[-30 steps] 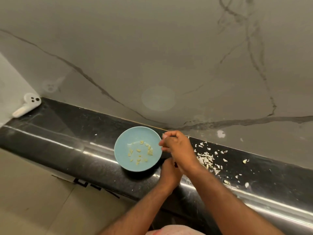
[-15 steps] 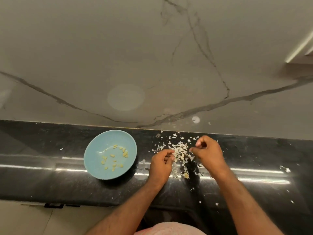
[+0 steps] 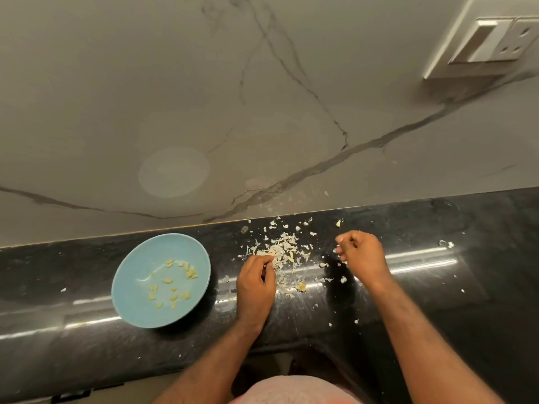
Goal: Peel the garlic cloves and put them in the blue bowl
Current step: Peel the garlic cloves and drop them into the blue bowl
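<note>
Tabletop [image 3: 437, 287]: black polished stone, glossy, with long streaks of light reflected along it; wall [image 3: 262, 97] behind is grey marble-look slab with dark veins; white switch-and-socket plate [image 3: 493, 39] at upper right.

Blue bowl [image 3: 137, 258]: round, shallow, smooth matte glaze, on the tabletop left of both hands; peeled garlic cloves [image 3: 175, 282] lie scattered inside, small, pale yellow, oblong.

Garlic skins [image 3: 284, 246]: loose heap of thin, papery white flakes between the hands, thinning out toward the wall and to the right; one yellowish clove [image 3: 301, 286] at the near edge of the heap; one small unpeeled clove [image 3: 339, 223] off by itself close to the wall.

Left hand [image 3: 256, 282]: fingers curled, tips dug into the near left edge of the skins – cannot tell whether they hold anything.
Right hand [image 3: 360, 253]: right of the heap, fingers curled in with thumb against them; whether anything is pinched cannot be told.

Pink fabric [image 3: 291, 389] at bottom edge.

Versus 0.5 s ago: right hand was touching the right edge of the heap, now clear of it, so the hands are further apart; left hand in much the same spot; bowl and its cloves unchanged. 1.0 s ago the right hand was at the bowl's rim.
</note>
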The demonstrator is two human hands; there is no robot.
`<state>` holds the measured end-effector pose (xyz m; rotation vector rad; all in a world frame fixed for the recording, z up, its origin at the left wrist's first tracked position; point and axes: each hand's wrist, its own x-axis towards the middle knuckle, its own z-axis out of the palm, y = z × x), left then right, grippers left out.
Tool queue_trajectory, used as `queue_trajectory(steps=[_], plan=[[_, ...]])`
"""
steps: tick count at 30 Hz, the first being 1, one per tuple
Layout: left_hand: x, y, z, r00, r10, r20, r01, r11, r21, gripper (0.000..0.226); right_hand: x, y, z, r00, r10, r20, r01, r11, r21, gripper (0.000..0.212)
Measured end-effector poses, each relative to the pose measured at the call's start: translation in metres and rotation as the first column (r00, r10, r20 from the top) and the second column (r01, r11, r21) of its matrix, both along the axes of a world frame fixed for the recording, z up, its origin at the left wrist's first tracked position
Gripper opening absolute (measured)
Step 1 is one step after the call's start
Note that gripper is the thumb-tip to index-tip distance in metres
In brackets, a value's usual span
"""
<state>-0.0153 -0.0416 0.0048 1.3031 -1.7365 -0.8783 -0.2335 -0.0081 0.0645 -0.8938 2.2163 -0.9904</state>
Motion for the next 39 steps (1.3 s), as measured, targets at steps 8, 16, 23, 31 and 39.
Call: queue_trajectory(steps=[8, 16, 23, 31, 39], plan=[[-0.001, 0.000, -0.006, 0.975, -0.134, 0.178, 0.150, 0.986, -0.079, 0.015, 0.037, 0.001, -0.020, 0.930, 0.316, -0.189, -0.245, 0.914, 0.323, 0.019], [-0.005, 0.002, -0.008, 0.967, -0.097, 0.234, 0.137, 0.978, -0.161, 0.012, 0.046, 0.004, -0.019, 0.967, 0.251, -0.038, -0.244, 0.961, 0.131, 0.017], [-0.028, 0.010, 0.069, 0.978, -0.006, -0.210, 0.059, 0.967, 0.247, 0.008, 0.055, 0.007, 0.026, 0.914, 0.333, 0.230, -0.281, 0.931, -0.234, 0.019], [-0.037, 0.021, 0.113, 0.901, 0.101, -0.423, 0.061, 0.933, 0.354, 0.013, 0.053, 0.014, 0.055, 0.875, 0.366, 0.316, -0.232, 0.891, -0.390, 0.016], [-0.032, 0.017, 0.126, 0.966, -0.025, -0.257, 0.050, 0.995, 0.091, 0.023, 0.057, 0.018, 0.071, 0.916, 0.354, 0.188, -0.248, 0.869, -0.429, 0.011]])
